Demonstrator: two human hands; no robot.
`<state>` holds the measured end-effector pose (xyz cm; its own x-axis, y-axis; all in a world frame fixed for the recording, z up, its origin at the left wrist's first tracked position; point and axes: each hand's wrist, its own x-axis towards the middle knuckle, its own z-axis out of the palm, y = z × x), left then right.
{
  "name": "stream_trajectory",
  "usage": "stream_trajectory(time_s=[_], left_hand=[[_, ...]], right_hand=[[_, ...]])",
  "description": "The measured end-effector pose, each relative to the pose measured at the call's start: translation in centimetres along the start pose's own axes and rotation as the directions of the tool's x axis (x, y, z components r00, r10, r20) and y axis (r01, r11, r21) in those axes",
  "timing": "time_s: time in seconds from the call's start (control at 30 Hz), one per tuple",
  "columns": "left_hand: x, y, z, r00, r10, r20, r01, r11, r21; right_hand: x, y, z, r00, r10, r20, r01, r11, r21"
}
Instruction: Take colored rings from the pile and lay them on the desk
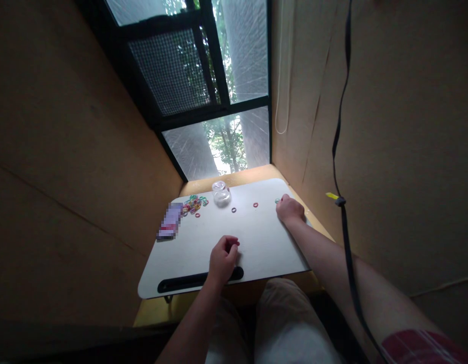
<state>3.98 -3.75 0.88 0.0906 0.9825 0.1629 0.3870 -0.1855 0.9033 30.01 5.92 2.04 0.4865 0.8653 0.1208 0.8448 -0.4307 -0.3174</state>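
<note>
dark ring (234, 210), red ring (255, 205) + greenish ring (277, 201) right by R hand (290, 208) are laid flat in a spaced row. small reddish thing (237, 243) is held in L hand (222, 257), details can't be made out tbh.

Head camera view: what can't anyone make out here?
In the head view:
Right hand: its own back hides whatever it may hold.
Left hand: its curl hides the palm.
Ring pile: overlapping, too small to count.
Flat item: pixelation hides its markings.
Plaid sleeve: cut off by the bottom edge.

Daylight glares through the window (229, 144); walls (401, 126) fall dim; small details look soft.
</note>
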Motion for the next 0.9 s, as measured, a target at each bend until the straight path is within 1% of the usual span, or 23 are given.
stream_trajectory(time_s=[0.2, 0.47, 0.77, 0.9], left_hand=[[0.01, -0.11, -0.02, 1.0, 0.011, 0.001, -0.011, 1.0, 0.001], [0.05, -0.2, 0.04, 1.0, 0.004, 0.011, -0.004, 1.0, -0.016], [0.01, 0.07, 0.02, 1.0, -0.019, 0.014, 0.02, 0.999, -0.04], [0.0, 0.05, 0.01, 1.0, -0.015, 0.008, 0.015, 0.999, -0.028]], right_hand=[[-0.09, 0.19, -0.06, 1.0, -0.008, 0.009, 0.008, 0.999, 0.037], [-0.32, 0.05, -0.41, 1.0, -0.005, 0.024, 0.005, 1.0, 0.011], [-0.01, 0.28, 0.1, 1.0, -0.016, -0.009, 0.017, 0.999, 0.041], [0.0, 0.64, 0.13, 0.999, -0.028, -0.022, 0.03, 0.995, 0.092]])
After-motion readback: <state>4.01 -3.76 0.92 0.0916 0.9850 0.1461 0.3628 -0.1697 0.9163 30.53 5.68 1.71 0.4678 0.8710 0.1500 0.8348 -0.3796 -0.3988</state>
